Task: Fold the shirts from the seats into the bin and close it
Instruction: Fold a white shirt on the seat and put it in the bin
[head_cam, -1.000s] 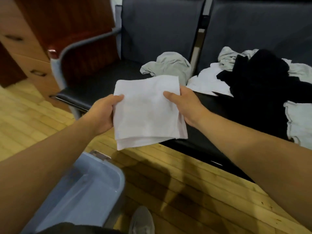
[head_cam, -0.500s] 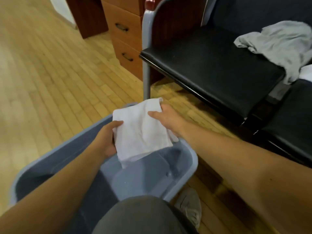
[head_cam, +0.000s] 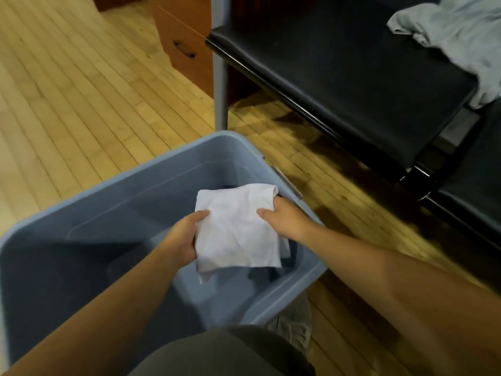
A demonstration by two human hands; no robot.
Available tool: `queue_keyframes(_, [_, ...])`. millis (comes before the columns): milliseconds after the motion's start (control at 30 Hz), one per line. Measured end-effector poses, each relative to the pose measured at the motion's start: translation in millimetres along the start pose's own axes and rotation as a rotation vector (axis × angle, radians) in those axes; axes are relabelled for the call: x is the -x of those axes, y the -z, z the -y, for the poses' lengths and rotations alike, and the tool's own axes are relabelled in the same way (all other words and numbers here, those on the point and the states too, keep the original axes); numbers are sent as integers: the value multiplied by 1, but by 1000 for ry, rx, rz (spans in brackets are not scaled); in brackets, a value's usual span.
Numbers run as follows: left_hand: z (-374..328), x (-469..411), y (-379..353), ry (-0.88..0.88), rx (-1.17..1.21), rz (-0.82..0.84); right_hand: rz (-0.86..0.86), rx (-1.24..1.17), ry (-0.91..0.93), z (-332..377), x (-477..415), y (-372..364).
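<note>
A folded white shirt (head_cam: 238, 229) hangs inside the open blue-grey bin (head_cam: 173, 156), near its right end. My left hand (head_cam: 184, 237) grips the shirt's left edge. My right hand (head_cam: 284, 215) grips its right edge, thumb on top. Something dark lies at the bin's bottom under the shirt (head_cam: 265, 275). A crumpled grey shirt (head_cam: 461, 31) lies on the black seat (head_cam: 339, 58) at the upper right.
The bin stands on a wooden floor (head_cam: 81, 90). A grey chair leg (head_cam: 221, 85) rises just behind the bin. A wooden drawer cabinet (head_cam: 181, 42) stands at the back. A second black seat (head_cam: 477, 185) is at the right. My shoe (head_cam: 292, 324) sits beside the bin.
I turned from the seats to the bin and carried the folded white shirt down into it. Both hands kept their hold throughout.
</note>
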State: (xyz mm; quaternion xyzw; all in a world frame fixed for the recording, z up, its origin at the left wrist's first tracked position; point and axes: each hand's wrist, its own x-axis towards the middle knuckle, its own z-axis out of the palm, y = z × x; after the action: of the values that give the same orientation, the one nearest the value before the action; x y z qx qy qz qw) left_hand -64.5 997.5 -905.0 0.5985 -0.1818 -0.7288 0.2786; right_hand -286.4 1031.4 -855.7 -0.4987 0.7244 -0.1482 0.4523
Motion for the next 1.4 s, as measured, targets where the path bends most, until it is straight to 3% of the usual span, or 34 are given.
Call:
queue_keyframes(267, [26,-12,-32,39,-74,38,-75,-17,-238,-50,5,24])
queue_keyframes(633, [26,-54,-39,-38,-74,10,-196,111,-375,-42,-73,3])
queue_keyframes(767, [41,-64,-36,64,-301,-28,-145,171,-398,-39,-73,-4])
queue_keyframes(867, [39,-63,-27,83,-523,-163,-66,183,-376,-38,-68,-7])
queue_keyframes(1000, [1,-48,-26,-6,-656,-184,-105,89,-277,-18,-52,15])
queue_keyframes(1233, [-113,44,-100,-294,-723,12,-165,-198,-25,66,-11,98])
queue_keyframes(1400, [-170,123,-191,-487,-800,93,-338,-257,150,102,54,198])
